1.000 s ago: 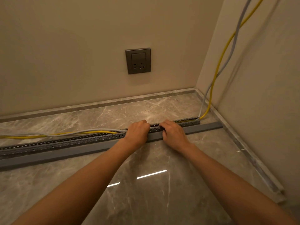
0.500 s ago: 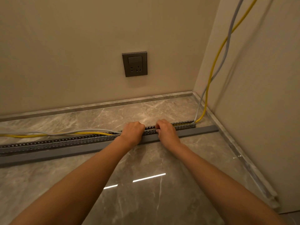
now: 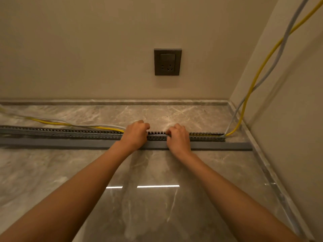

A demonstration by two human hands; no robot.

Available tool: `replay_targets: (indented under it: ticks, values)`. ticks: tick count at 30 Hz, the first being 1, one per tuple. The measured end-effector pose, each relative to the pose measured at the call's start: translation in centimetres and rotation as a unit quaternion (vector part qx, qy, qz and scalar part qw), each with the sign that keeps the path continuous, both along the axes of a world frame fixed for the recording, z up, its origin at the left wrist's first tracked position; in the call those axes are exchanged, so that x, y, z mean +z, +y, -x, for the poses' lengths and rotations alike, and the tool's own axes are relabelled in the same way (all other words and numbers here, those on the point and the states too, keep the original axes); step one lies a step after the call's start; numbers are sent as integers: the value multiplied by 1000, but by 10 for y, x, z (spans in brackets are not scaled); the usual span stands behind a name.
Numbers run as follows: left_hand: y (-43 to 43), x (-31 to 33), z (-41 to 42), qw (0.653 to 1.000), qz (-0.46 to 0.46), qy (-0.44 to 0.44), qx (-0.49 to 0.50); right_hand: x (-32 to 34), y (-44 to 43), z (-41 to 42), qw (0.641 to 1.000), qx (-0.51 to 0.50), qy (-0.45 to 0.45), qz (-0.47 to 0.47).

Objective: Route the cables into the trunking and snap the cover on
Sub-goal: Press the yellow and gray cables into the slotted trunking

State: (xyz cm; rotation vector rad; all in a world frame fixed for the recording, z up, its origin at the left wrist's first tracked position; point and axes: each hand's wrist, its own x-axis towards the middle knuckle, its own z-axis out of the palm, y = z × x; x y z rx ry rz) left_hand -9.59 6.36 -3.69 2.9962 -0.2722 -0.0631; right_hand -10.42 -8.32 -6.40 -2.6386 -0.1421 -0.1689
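Both hands sit slightly further left along the trunking (image 3: 78, 134) than before. Left hand (image 3: 135, 135) and right hand (image 3: 178, 137) are curled, pressing the cables (image 3: 52, 122) in. Left stretch lies outside. Next: keep tucking leftward; cover (image 3: 218, 145) waits alongside.

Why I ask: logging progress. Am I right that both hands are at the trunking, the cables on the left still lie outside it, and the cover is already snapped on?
Not quite. The head view shows the cover lying on the floor beside the trunking, not snapped on. The rest holds: left hand and right hand are at the trunking, and the cables on the left lie outside it.
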Motion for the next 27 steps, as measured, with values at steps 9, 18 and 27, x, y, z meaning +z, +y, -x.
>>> replay_targets:
  ticks: [9,18,27]
  values:
    - [79,2,-9,996,18,40,72,6,70,-10,994,100,37,-35]
    - [130,1,-24,994,58,79,44,2,123,-24,979,65,118,-153]
    - [144,3,-30,993,99,58,-25,1,126,-27,977,42,116,-177]
